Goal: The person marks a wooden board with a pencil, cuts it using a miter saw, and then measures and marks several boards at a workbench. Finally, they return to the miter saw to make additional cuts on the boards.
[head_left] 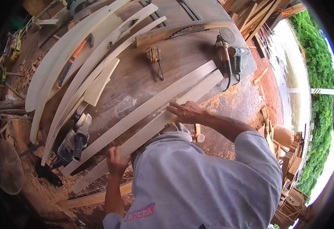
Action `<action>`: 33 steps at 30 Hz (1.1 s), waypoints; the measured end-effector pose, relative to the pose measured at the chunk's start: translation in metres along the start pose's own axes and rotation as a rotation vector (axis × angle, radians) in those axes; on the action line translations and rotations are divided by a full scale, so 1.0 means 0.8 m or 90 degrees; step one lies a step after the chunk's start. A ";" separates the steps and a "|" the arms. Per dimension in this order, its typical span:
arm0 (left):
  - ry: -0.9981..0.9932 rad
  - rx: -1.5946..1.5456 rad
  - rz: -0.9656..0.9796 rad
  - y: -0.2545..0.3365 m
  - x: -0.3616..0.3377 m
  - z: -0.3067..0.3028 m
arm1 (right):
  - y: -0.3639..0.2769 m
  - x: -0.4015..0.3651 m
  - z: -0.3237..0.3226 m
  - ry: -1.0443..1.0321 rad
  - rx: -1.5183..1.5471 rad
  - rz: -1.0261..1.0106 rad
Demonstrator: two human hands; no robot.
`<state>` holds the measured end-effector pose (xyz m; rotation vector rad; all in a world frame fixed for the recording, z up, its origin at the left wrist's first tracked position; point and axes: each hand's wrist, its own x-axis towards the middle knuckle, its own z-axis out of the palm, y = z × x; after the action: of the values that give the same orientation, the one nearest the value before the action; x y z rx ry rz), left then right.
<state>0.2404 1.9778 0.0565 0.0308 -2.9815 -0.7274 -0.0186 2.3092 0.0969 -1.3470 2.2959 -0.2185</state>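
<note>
A long, pale, curved wooden slat lies flat diagonally across the workbench.

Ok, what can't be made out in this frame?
Head view, right hand: only a yellow tip shows beneath it; the fingers hide what it is and the grip.
Head view, left hand: its own back hides whether it clasps the curved strip.
Head view, grey shirt: covers part of the strip's near edge.
Head view, pale round disc: too dim at the rim to identify.
</note>
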 end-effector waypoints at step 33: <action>-0.083 -0.052 -0.033 -0.047 0.118 0.010 | 0.098 0.069 -0.027 -0.040 -0.143 0.048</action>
<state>0.1459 1.9447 0.0383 0.0573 -3.0814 -0.8897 -0.1128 2.2994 0.0701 -1.3488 2.3682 0.1092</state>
